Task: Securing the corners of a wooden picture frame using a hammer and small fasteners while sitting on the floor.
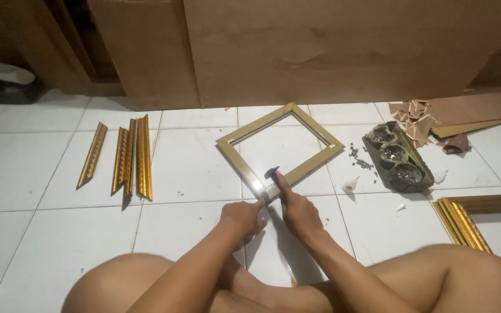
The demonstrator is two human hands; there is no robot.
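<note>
Right hand [298, 210] closed around a hammer [273, 174], dark head just above the near corner of the frame [279, 148]. Left hand [242, 217] beside it, fingertips [258, 206] pinched at that same corner, seemingly on something small; too small to tell what. Hands just apart, both forearms reaching out from between bent knees.

Frame flat on the white tile floor [42, 174], turned like a diamond, gold-brown, tile showing through its middle. Near corner under the hands, far corner toward the plywood sheets [331, 52] leaning upright behind.

Left of the frame, well apart: gold moulding strips [130, 157], laid side by side, ends cut on a slant, one strip a little off from the rest.

Right of the frame, near: a dark tray [400, 157] with three round cups of small dark bits, a few bits spilled on the tile between tray and frame. A small white bottle [350, 185] lying just before the tray. Beyond it, a heap of triangular offcuts [416, 120] and flat board pieces [471, 113].

Far right edge: corner of a second gold frame [462, 223].
</note>
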